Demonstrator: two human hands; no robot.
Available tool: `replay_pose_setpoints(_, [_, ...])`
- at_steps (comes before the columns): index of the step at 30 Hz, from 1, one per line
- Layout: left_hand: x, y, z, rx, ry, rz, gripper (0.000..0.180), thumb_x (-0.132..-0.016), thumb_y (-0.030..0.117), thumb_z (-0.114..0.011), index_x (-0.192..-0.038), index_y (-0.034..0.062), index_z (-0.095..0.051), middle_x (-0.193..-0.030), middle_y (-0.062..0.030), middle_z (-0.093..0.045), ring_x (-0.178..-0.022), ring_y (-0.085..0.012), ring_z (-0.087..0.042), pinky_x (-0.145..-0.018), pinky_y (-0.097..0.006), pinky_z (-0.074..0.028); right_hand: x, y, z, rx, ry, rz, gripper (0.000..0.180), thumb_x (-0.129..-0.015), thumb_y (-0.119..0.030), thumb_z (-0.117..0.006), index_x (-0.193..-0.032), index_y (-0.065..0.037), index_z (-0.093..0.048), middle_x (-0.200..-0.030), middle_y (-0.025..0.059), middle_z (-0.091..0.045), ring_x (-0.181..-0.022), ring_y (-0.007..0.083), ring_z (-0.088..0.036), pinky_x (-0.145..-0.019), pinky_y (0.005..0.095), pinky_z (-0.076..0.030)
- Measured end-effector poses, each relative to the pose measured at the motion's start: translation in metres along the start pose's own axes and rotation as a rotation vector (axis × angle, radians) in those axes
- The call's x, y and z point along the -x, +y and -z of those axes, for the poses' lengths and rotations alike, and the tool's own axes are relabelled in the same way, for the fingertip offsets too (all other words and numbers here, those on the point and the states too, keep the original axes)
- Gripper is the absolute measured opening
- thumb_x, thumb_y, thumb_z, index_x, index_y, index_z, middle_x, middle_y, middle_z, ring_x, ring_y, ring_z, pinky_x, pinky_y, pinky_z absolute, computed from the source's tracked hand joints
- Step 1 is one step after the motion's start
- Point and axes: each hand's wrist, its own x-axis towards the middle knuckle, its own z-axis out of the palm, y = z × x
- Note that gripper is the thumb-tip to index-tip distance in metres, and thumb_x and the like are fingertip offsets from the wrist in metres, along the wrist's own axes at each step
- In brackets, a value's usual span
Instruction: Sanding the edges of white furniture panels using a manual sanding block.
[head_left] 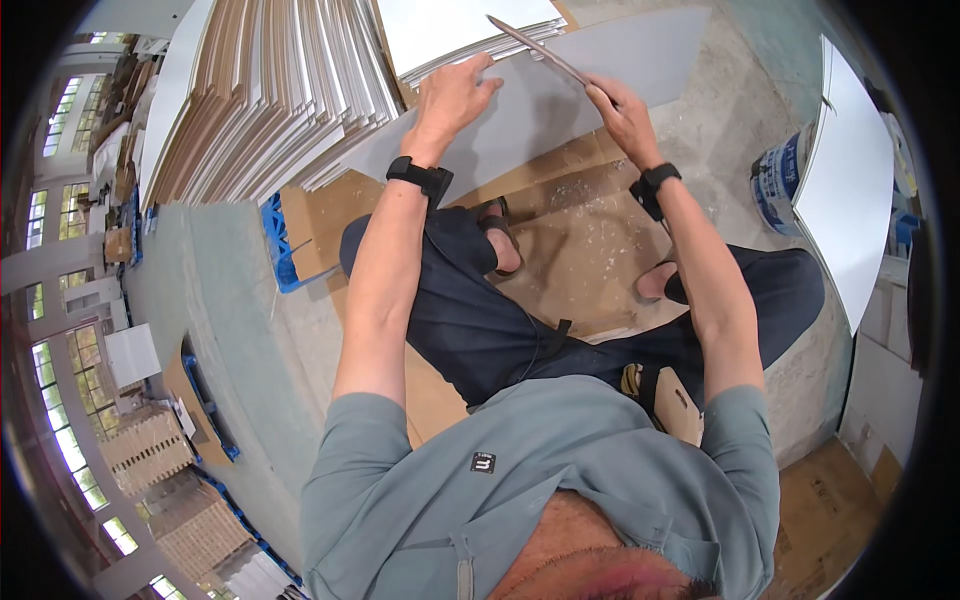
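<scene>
My right hand (pixel 625 118) is closed around the near end of a long, thin, blade-like tool (pixel 535 46). Its tip points away to the upper left, across the top edge of a large grey sheet (pixel 560 115). Over the left part of that sheet is my left hand (pixel 455 98), its fingers slightly bent and apart, close to the sheet's far edge. Nothing shows between those fingers. Just beyond lies a pile of white sheets (pixel 450 30).
A tall, fanned stack of boards (pixel 280 90) stands at the far left. To the right, a white panel (pixel 850 180) leans by a blue-and-white bucket (pixel 778 185). Cardboard (pixel 580 240) lies under my feet; a blue plastic piece (pixel 280 245) is left of it.
</scene>
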Motion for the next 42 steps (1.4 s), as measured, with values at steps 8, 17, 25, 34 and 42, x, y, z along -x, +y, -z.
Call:
replay_pose_setpoints(8, [-0.004,-0.002,0.003,0.011,-0.022,0.019,0.042,-0.093,0.040,-0.070,-0.123,0.0114,-0.069,-0.101,-0.0187,-0.076,-0.097,-0.0402,-0.071,-0.086,-0.047,-0.055,-0.010,-0.002,-0.002,-0.235,0.080,-0.151,0.039,-0.105,-0.037,-0.060,-0.121,-0.004,-0.073,-0.103,0.0066,-0.073,-0.092,0.0147,-0.064,-0.086,0.0303,-0.051])
replay_pose_setpoints(17, [-0.007,-0.007,-0.002,0.004,-0.011,0.015,0.041,-0.093,0.040,-0.070,-0.122,0.0107,-0.069,-0.099,-0.0175,-0.076,-0.095,-0.0393,-0.072,-0.085,-0.047,-0.055,0.047,-0.014,0.004,-0.380,0.038,-0.272,0.053,-0.112,-0.046,-0.043,-0.115,0.000,-0.069,-0.092,0.0028,-0.064,-0.087,0.0122,-0.059,-0.083,0.0289,-0.050])
replay_pose_setpoints(25, [-0.005,-0.003,-0.001,0.005,-0.004,0.024,0.041,-0.093,0.040,-0.070,-0.123,0.0116,-0.068,-0.095,-0.0172,-0.075,-0.093,-0.0388,-0.071,-0.084,-0.049,-0.055,0.077,-0.016,-0.004,-0.200,-0.110,-0.336,0.055,-0.112,-0.048,-0.042,-0.117,0.001,-0.067,-0.096,0.0032,-0.063,-0.087,0.0125,-0.057,-0.082,0.0285,-0.049])
replay_pose_setpoints(34, [0.002,-0.001,-0.004,-0.018,0.026,-0.001,0.040,-0.095,0.041,-0.069,-0.124,0.0127,-0.066,-0.086,-0.0172,-0.074,-0.090,-0.0398,-0.071,-0.079,-0.050,-0.054,0.020,-0.084,0.001,-0.317,0.076,-0.226,0.053,-0.110,-0.046,-0.046,-0.108,0.004,-0.065,-0.090,0.0061,-0.063,-0.083,0.0157,-0.060,-0.076,0.0310,-0.050])
replay_pose_setpoints(42, [0.011,0.006,-0.001,-0.007,0.011,-0.040,0.035,-0.097,0.036,-0.066,-0.124,0.0132,-0.064,-0.085,-0.0194,-0.073,-0.090,-0.0423,-0.071,-0.077,-0.052,-0.054,0.071,-0.112,0.030,-0.252,-0.256,-0.533,0.055,-0.108,-0.049,-0.049,-0.106,0.004,-0.065,-0.083,0.0026,-0.057,-0.072,0.0112,-0.055,-0.068,0.0266,-0.047])
